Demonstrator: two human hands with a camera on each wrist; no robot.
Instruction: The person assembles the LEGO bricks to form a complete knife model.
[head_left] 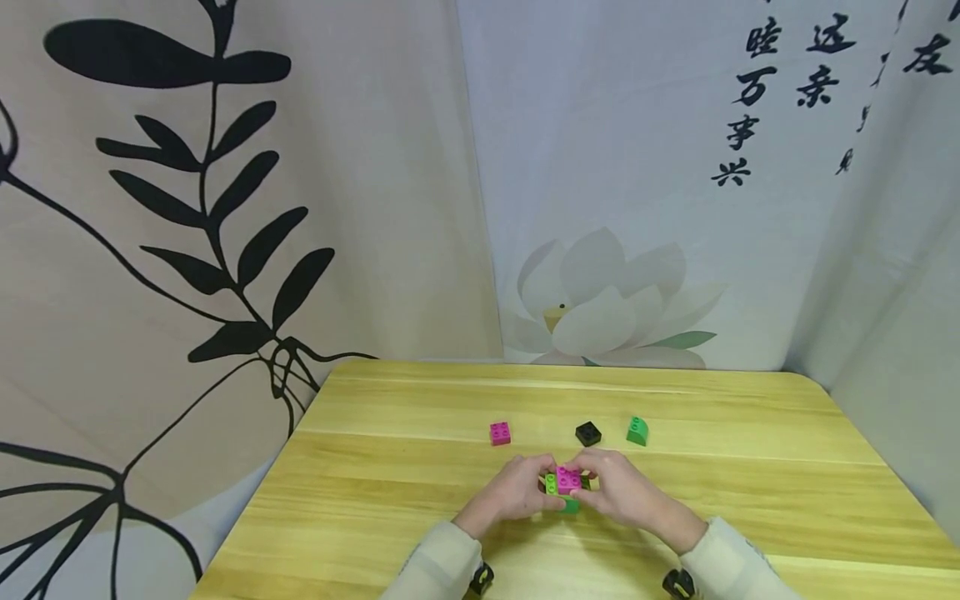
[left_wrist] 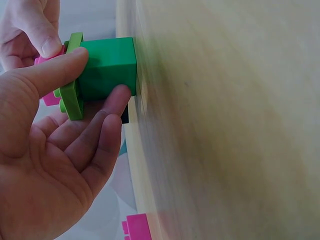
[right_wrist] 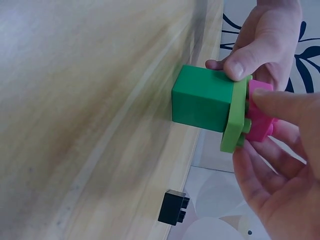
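Wooden table (head_left: 390,467); printed curtains (head_left: 225,208) behind.

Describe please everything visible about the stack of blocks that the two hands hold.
The stack of blocks looks like glossy plastic: a dark green cube below, a thin lime green plate on it, a studded pink brick on top. It stands upright on the wooden table. The left hand and right hand grip it from either side, fingers on the plate and pink brick.
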